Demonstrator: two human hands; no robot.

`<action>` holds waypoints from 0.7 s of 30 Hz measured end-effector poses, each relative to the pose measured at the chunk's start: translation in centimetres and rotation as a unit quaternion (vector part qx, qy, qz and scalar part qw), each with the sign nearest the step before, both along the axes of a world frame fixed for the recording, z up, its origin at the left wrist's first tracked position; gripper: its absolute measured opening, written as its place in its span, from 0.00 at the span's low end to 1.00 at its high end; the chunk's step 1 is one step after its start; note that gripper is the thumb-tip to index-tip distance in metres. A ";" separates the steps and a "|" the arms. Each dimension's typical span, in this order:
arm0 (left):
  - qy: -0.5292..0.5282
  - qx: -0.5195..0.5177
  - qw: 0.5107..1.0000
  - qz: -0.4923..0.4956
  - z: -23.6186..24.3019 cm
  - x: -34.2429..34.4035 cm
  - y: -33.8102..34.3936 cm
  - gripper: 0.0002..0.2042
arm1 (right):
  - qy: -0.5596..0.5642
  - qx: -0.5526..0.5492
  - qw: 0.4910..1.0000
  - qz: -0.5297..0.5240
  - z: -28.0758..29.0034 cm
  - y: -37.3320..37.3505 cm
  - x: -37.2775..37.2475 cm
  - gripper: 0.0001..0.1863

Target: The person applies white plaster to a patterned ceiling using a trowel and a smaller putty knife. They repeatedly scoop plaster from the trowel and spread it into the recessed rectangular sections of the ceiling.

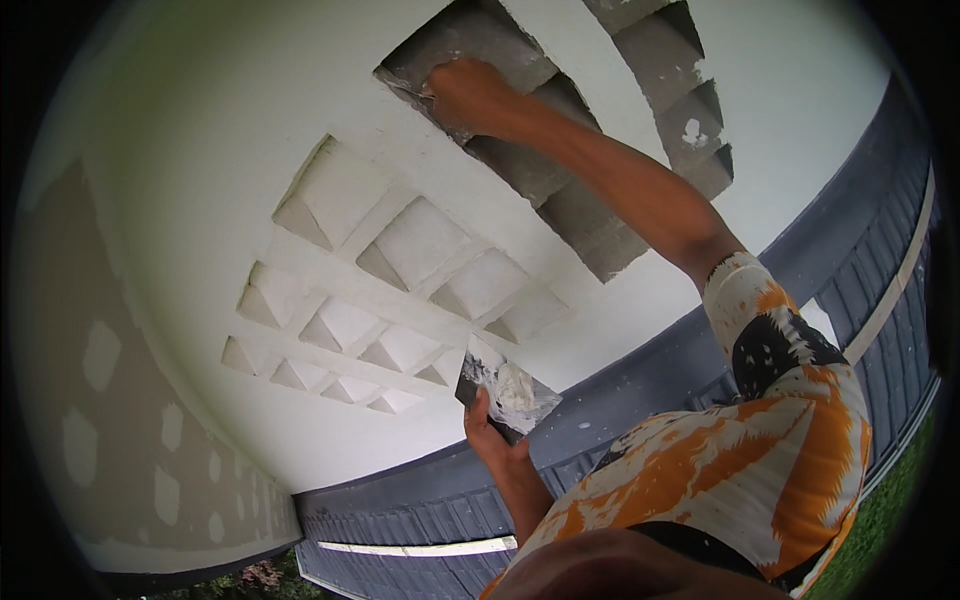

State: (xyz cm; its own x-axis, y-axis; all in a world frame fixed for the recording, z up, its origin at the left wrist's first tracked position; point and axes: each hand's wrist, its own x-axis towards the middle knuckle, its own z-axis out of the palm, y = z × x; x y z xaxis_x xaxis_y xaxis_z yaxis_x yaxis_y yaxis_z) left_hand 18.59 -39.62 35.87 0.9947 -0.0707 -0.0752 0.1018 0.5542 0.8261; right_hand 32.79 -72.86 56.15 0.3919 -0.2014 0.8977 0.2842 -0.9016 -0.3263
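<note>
Left hand (pixel 492 442) grips a small flat board (pixel 467 383) below the wall recesses, thumb over its edge, white paste (pixel 516 386) face-up, presumably for easy reach. Right hand (pixel 472 96) at the grey recess (pixel 500 45) edge; fingers obscured, can't tell whether clenched on anything.

Tilted dark plate (pixel 466 380) bears lumpy white paste (pixel 516 386), well apart from a grey recess (pixel 520 165)

Patchy grey-brown wall (pixel 130 420) left; dark roof tiles (pixel 400 518); pale strip (pixel 420 549); grass (pixel 905 475).

Recess walls (pixel 485 38) crowd the right hand (pixel 470 96), leaving its outward side open.
</note>
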 end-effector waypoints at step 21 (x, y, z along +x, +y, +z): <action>0.002 0.014 1.000 0.026 -0.4 -0.3 0.0 0.19 | -0.143 0.000 0.987 -0.072 -2.3 0.9 -0.3 0.13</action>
State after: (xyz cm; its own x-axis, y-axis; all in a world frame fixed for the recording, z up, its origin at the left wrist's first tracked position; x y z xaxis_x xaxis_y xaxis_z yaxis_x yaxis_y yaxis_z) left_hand 18.28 -39.58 35.47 0.9967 -0.0170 -0.0799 0.0765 0.5361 0.8407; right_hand 32.47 -71.96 53.87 0.0900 -0.2354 0.9677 0.2339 -0.9395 -0.2503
